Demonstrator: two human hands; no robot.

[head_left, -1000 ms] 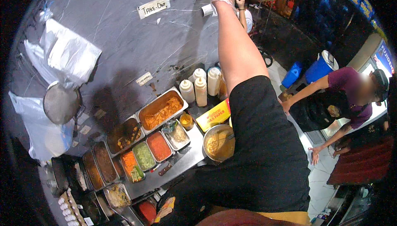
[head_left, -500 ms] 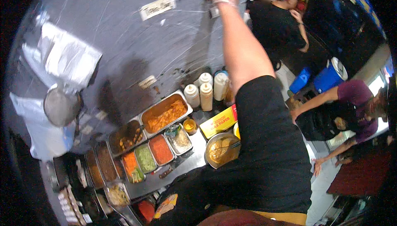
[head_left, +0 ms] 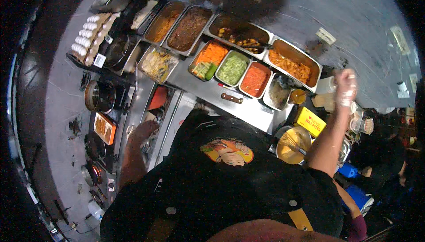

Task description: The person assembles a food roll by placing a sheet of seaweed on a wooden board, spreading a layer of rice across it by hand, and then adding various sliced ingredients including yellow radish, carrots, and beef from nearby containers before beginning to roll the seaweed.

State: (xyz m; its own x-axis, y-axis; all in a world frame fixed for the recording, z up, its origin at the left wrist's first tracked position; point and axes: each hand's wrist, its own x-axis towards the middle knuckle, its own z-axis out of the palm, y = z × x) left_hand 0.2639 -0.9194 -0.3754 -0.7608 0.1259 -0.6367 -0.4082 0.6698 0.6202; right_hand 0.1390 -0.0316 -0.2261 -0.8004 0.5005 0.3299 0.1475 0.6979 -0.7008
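My right hand (head_left: 346, 87), in a clear glove, is raised at the far right beside the squeeze bottles (head_left: 326, 85); motion smears its fingers, and I cannot make out anything in them. Low on the left, my left hand (head_left: 145, 130) hangs over the edge of an open drawer or cold well (head_left: 164, 127); its fingers are mostly dark and hidden. Between the arms, a knife with a brown handle (head_left: 232, 98) lies on the steel counter (head_left: 195, 78). Nearest my right forearm are a yellow wax paper box (head_left: 311, 121) and a bowl of yellow-orange liquid (head_left: 290, 147) with a utensil in it.
Steel pans hold shredded carrot (head_left: 211, 55), shredded green vegetable (head_left: 233, 68), red chopped filling (head_left: 255, 80), orange shredded food (head_left: 287, 67) and dark meat (head_left: 188, 29). Egg trays (head_left: 90, 38) and a stove with pans (head_left: 101, 96) are at left. Another person (head_left: 378, 153) is at right.
The view has swung round, bringing the stove side in. My right hand has come down from high on the dark surface to beside the bottles. My left hand now shows.
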